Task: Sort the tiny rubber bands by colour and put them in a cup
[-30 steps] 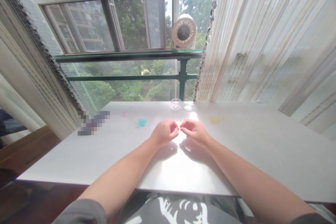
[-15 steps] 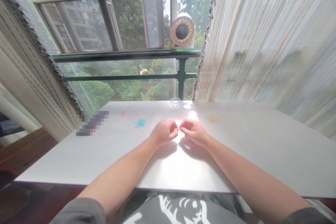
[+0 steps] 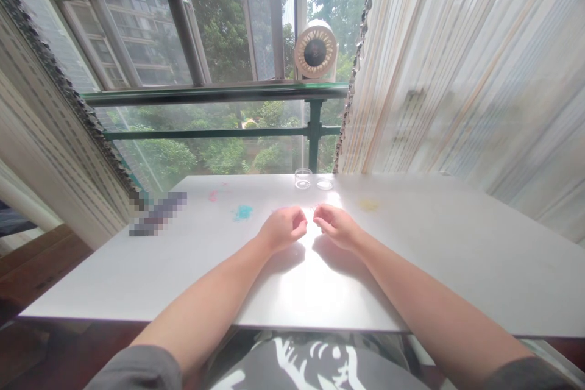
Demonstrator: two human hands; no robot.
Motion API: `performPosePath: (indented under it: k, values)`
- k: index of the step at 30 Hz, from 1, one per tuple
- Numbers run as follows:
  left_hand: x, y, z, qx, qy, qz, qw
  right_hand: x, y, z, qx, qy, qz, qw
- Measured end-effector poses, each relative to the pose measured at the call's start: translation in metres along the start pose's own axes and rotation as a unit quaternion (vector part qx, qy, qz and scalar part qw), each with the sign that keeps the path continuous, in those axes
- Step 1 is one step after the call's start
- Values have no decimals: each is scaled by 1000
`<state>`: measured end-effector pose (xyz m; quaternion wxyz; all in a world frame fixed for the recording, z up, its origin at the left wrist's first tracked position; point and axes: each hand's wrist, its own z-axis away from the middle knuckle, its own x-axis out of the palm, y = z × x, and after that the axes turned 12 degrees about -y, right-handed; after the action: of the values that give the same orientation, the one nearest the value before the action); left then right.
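On the near side of the clear cup (image 3: 303, 179), the left hand (image 3: 287, 226) and the right hand (image 3: 333, 223) are held low over the tabletop (image 3: 137, 274), facing each other with a narrow gap between. In each one the fingers are curled and the thumb is brought close to the forefinger, so it is only a little open, if at all. Whether some small thing is pinched there, I cannot tell from my remote post, because the glare is strong.

Between the hands and the cup, I can make out faint pink bits (image 3: 311, 208), partly hidden; they are the closest things to the fingers. To the left of the cup, and nearer than it, lie blue pieces (image 3: 243, 212); to its right lie yellow pieces (image 3: 368, 204). Just beside the cup, on its right, rests a clear dish (image 3: 325, 184).

I judge the step in hand to be fine fingertip work, shared by both hands. In my opinion, a next move of such kind calls for a light, steady pinch, and for fingertips kept level with each other across the gap.
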<state>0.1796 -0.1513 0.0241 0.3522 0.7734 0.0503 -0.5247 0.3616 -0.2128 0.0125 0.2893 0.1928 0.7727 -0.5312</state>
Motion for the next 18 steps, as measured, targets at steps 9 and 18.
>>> performPosePath:
  k: [9,18]
  values:
    - [-3,-5,1,-1,5,27,1000,-4,1,3,7,15,-26,1000]
    - [-2,-4,1,17,-2,28,999,5,-2,2,-21,-16,-20,999]
